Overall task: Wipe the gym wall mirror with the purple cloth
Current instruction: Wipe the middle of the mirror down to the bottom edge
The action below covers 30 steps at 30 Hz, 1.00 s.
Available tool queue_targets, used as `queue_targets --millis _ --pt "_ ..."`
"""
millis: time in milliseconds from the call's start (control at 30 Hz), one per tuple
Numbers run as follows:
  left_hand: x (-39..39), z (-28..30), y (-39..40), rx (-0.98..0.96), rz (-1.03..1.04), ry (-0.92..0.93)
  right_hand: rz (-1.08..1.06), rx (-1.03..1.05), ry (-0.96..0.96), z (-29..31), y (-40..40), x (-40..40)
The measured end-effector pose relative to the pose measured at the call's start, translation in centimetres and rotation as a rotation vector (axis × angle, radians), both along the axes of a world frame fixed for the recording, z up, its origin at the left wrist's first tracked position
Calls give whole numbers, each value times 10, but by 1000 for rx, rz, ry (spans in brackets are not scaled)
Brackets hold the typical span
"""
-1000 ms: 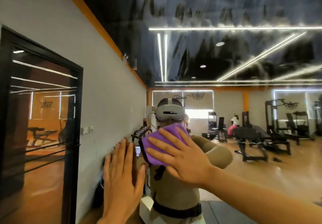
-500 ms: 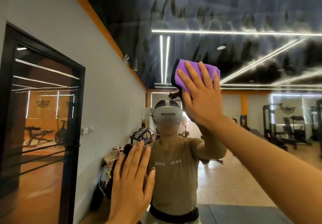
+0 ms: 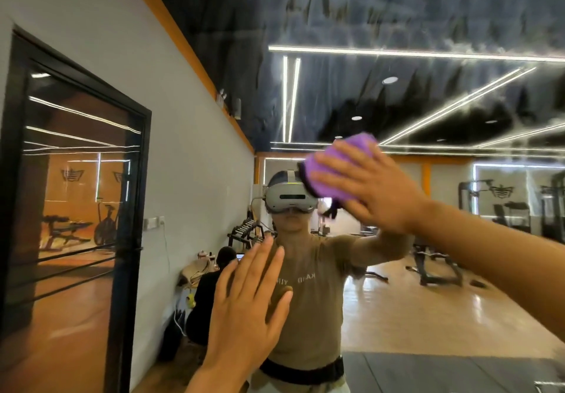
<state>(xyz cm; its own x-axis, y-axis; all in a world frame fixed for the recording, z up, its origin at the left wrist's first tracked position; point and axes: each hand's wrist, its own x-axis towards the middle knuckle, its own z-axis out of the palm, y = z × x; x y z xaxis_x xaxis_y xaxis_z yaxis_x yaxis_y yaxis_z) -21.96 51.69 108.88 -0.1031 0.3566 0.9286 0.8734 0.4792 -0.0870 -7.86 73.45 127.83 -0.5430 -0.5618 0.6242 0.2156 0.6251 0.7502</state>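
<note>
Here both hands spread flat: right hand (image 3: 371, 189) presses purple cloth (image 3: 339, 172), left hand (image 3: 249, 304) bare.

Purple cloth (image 3: 337, 169) flat against mirror (image 3: 428, 93)

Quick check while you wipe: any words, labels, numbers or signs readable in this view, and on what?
"KAHD" and "YIH", roughly, mirror-reversed and blurred: chest print on the reflected olive T-shirt in the mirror.
Emblems on the far wall: logos only, no legible words.
Nothing written on the purple cloth.
</note>
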Motion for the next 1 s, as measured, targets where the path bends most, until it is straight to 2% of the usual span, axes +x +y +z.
queue_targets --millis 133,200,267,467,533,633,700,900,1000 --pt "-2 0 -2 38 52 -18 63 -375 338 45 -12 -8" --pt "-6 -2 -4 87 106 -100 109 -498 446 41 -26 -22" --pt "-11 -4 -6 128 142 -174 133 -523 487 18 -42 -37" --pt "-26 -7 -17 71 70 -169 23 -108 86 -97 -53 -39" --pt "-32 -7 -23 47 43 -169 -40 51 -51 -113 -45 -29" --pt "-40 -5 -32 35 22 -125 -58 206 -198 -95 -37 -22" --pt "-43 -2 -37 43 9 -76 -45 206 -212 -71 -37 -25" --pt "-56 0 -47 88 63 -40 25 -156 102 30 -62 -54" --pt "-60 1 -50 74 78 -28 60 -366 297 51 -81 -71"
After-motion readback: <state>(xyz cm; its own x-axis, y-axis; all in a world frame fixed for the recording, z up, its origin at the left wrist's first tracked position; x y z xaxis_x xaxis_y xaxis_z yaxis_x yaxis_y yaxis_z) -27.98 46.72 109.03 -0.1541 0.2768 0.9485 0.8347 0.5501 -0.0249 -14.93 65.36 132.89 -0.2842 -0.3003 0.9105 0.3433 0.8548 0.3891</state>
